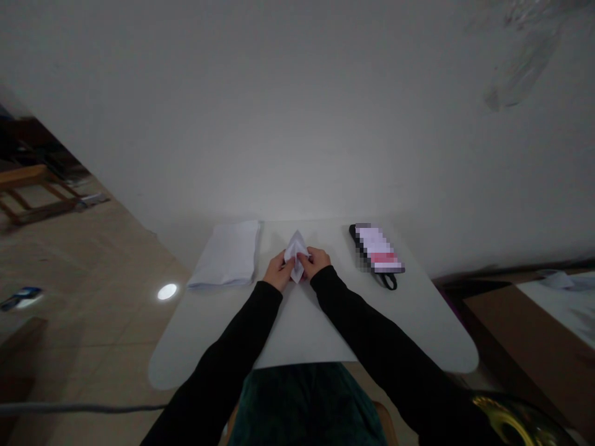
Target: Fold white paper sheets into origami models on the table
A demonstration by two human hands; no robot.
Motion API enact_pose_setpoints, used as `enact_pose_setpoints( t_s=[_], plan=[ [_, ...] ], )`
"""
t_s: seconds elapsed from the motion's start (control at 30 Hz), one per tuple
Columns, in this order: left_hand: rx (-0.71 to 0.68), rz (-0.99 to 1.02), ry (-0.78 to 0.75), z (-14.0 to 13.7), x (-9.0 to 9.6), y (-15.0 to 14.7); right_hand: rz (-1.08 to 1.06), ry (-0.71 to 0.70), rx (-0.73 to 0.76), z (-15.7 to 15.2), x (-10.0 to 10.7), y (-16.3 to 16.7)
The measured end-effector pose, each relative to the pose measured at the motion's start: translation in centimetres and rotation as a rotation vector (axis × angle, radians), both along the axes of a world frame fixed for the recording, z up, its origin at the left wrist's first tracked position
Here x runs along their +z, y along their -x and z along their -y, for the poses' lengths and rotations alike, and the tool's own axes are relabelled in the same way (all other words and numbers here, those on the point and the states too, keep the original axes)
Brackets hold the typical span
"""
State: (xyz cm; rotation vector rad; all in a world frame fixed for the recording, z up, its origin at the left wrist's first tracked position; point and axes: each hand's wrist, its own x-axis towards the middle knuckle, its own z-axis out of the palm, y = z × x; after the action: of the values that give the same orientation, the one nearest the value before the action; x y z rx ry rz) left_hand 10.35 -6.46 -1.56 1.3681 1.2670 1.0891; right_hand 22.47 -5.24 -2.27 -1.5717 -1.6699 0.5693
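Note:
A small piece of folded white paper [296, 244], pointed at top and bottom like a diamond, is held above the middle of the white table [307, 334]. My left hand [279, 271] grips its left side, thumb on the near face. On its right side, my right hand [317, 261] pinches it in the same way, with the thumb near the centre crease. Both thumbs almost meet there. Most of my other fingers are hidden behind the paper. To the left of my hands lies a stack of white paper sheets [227, 254].
A phone [376, 248] with a lit, blurred-out screen and a black strap lies at the right of the table. Behind the table rises a grey-white wall [297, 124]. A wooden stool [32, 186] stands far left; a cardboard box [525, 322] is at the right.

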Motion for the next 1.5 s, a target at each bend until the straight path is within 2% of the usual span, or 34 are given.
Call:
enact_pose_setpoints(
  t_s=[0.3, 0.7, 1.0, 1.17, 1.33, 1.5],
  plan=[
    [-0.012, -0.149, -0.131, -0.2, -0.3, 0.5, 0.036, -0.015, 0.007, 0.0, -0.1, 0.3],
    [-0.043, -0.137, -0.144, -0.5, -1.4, 0.3, 0.092, 0.001, -0.035, -0.1, 0.2, 0.2],
    [-0.024, -0.28, -0.164, -0.1, -0.5, 0.3, 0.059, -0.006, -0.051, -0.2, 0.2, 0.3],
    [-0.064, -0.346, -0.087, -1.0, 0.4, 0.6, -0.005, -0.02, -0.088, -0.6, 0.0, 0.0],
    [-0.093, -0.414, 0.078, -3.3, 1.9, 0.8, -0.097, -0.027, -0.13, -1.1, -0.1, -0.1],
    [-0.091, -0.526, 0.174, -6.4, 3.4, 0.4, -0.362, -0.116, -0.251, -0.7, 0.0, -0.2]
  ],
)
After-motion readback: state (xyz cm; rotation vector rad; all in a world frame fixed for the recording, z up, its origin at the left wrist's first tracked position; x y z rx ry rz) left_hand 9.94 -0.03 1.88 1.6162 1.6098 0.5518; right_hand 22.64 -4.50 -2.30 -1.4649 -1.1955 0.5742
